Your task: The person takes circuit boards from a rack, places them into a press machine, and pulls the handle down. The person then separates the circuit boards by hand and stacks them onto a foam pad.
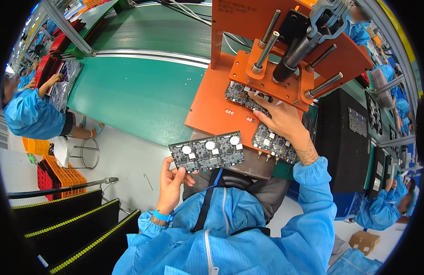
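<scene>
In my left hand is a dark circuit board panel with three round white stickers, pinched at its lower left edge and tilted above my lap. My right hand reaches under the raised orange press plate, fingers stretched out and apart. Its fingertips touch a circuit board lying in the orange press fixture. Under my right wrist, another board rests at the fixture's front right; my hand and forearm cover part of it.
A toggle clamp and metal guide posts rise above the press. The green bench runs left. Black racks with yellow-green edges stand at lower left, near orange crates. A black box stands right. Co-workers sit around.
</scene>
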Demonstrator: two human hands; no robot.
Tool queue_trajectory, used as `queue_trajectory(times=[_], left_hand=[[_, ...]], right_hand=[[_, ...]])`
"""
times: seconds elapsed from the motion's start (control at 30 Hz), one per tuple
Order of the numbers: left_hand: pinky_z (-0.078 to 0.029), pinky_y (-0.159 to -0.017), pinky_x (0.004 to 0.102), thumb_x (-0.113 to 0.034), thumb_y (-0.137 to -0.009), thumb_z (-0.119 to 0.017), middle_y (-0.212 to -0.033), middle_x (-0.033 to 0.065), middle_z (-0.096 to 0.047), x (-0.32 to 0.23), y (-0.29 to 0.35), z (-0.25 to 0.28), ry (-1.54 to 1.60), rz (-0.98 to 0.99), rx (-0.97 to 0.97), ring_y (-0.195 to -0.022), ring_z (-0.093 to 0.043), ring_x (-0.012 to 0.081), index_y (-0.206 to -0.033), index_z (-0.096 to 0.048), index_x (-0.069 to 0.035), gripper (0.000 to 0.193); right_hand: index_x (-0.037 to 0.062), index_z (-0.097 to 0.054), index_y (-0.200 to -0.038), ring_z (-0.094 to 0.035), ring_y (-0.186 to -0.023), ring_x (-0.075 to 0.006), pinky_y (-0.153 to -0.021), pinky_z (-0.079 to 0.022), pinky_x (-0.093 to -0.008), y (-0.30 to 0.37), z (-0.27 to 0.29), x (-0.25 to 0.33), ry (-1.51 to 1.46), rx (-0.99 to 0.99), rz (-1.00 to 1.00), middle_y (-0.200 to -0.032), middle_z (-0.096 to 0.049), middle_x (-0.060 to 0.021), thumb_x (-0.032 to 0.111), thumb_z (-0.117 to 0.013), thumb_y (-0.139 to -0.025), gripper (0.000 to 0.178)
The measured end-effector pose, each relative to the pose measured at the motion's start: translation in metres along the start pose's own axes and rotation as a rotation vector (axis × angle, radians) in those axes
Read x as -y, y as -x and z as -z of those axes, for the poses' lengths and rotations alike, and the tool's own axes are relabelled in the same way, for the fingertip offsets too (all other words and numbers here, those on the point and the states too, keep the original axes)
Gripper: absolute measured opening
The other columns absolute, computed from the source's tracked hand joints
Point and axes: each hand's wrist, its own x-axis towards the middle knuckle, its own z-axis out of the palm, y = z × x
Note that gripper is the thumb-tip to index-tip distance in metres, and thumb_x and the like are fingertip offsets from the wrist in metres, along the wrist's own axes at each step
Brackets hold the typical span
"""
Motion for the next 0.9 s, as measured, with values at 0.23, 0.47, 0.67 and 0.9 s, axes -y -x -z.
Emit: queue_trajectory(times=[0.23,0.47,0.67,0.9], left_hand=[[-0.052,-0.06,0.0267,-0.016,-0.098,-0.051,-0.092,0.0196,-0.068,-0.003,-0.009,0.0,-0.004,0.002,0.033,-0.067,-0.065,0.0173,-0.121,-0.035,-0.006,0.03],[-0.052,-0.06,0.0267,-0.014,-0.098,-0.051,-0.092,0.0193,-0.068,0.002,-0.006,0.001,0.014,0.008,0.011,-0.067,-0.065,0.0166,-0.121,-0.035,-0.007,0.029],[-0.053,-0.061,0.0268,-0.013,-0.098,-0.05,-0.092,0.0188,-0.068,0.005,-0.006,0.001,0.025,0.019,0.02,-0.068,-0.064,0.0161,-0.121,-0.034,-0.008,0.029],[-0.052,-0.063,0.0269,-0.013,-0.099,-0.05,-0.092,0.0182,-0.068,0.004,-0.005,-0.007,0.025,0.003,0.062,-0.068,-0.064,0.0158,-0.122,-0.034,-0.007,0.029]], right_hand=[[0.0286,-0.049,-0.138,-0.058,-0.086,-0.0277,-0.08,-0.048,-0.0392,-0.001,0.012,0.005,-0.013,0.106,-0.064,-0.109,-0.06,-0.0099,0.033,-0.057,-0.09,0.048],[0.0293,-0.049,-0.138,-0.06,-0.085,-0.0261,-0.081,-0.049,-0.037,-0.002,0.003,-0.013,-0.012,-0.006,0.078,-0.112,-0.062,-0.0105,0.037,-0.055,-0.092,0.047],[0.0278,-0.046,-0.14,-0.06,-0.088,-0.029,-0.082,-0.049,-0.04,-0.003,0.008,-0.005,0.003,0.025,0.07,-0.111,-0.062,-0.0133,0.039,-0.056,-0.092,0.051],[0.0236,-0.044,-0.141,-0.058,-0.1,-0.0348,-0.084,-0.048,-0.0432,-0.003,0.004,0.0,-0.046,0.073,0.015,-0.116,-0.06,-0.0163,0.036,-0.056,-0.092,0.052]])
